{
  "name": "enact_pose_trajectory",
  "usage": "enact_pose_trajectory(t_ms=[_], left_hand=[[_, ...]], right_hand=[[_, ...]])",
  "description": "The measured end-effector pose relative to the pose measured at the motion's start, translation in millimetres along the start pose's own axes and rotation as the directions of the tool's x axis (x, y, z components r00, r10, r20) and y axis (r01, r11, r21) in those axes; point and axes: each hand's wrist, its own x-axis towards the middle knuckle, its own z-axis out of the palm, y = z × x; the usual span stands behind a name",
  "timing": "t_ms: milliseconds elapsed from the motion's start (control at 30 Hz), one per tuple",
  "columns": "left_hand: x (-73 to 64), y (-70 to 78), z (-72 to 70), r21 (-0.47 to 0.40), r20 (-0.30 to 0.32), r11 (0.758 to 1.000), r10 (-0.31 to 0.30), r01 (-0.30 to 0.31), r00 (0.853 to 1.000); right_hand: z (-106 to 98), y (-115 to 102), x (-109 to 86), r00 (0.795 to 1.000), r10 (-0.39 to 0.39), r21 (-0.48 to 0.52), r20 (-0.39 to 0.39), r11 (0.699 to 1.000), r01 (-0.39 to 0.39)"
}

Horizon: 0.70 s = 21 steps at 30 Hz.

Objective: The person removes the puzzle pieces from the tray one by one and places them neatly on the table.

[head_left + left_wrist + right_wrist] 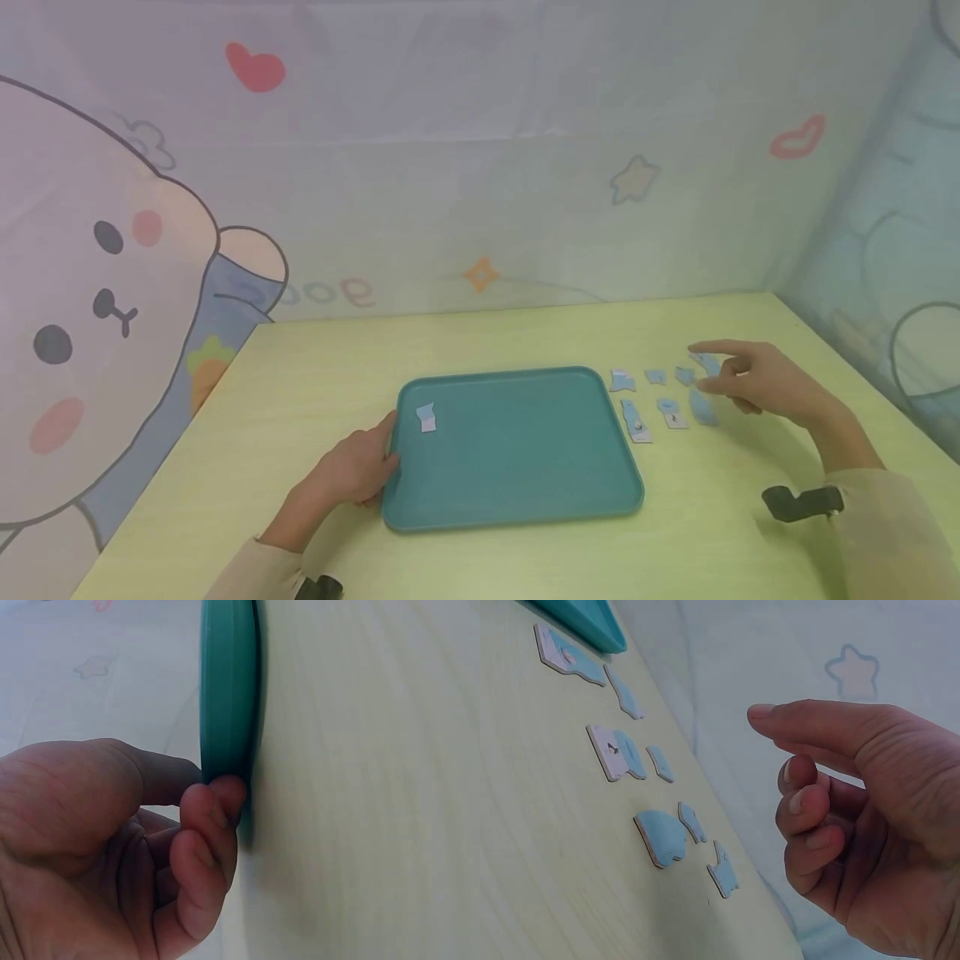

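Note:
My left hand (354,468) grips the left rim of a teal tray (517,458), thumb above and curled fingers at the edge, as the left wrist view shows. One blue and pale pink puzzle piece (427,417) lies inside the tray near its left end. Above the table at the right, my right hand (765,385) hovers with its index finger extended and the other fingers bent, holding nothing. Beneath and left of it are several loose puzzle pieces, among them a rounded blue one (661,835), a blue and pink one (616,753) and a long one (636,422).
The pale yellow-green table (315,383) backs onto a printed cloth (450,167) with a bear, hearts and stars. Another cloth (892,250) hangs along the right side. The loose pieces lie in two rough rows beside the tray's right rim.

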Motion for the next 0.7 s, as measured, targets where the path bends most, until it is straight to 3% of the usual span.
enact_pose_trajectory(t_ms=[400, 700], left_hand=[[1.7, -0.4, 0.4, -0.001, 0.002, 1.0, 0.007, -0.007, 1.0], [2.1, 0.1, 0.1, 0.003, 0.009, 1.0, -0.008, 0.008, 1.0]], right_hand=[[4.1, -16.5, 3.5, 0.997, -0.034, -0.039, -0.075, 0.999, 0.031], [7.4, -29.8, 8.9, 0.994, -0.073, -0.045, -0.083, 0.997, 0.069]])
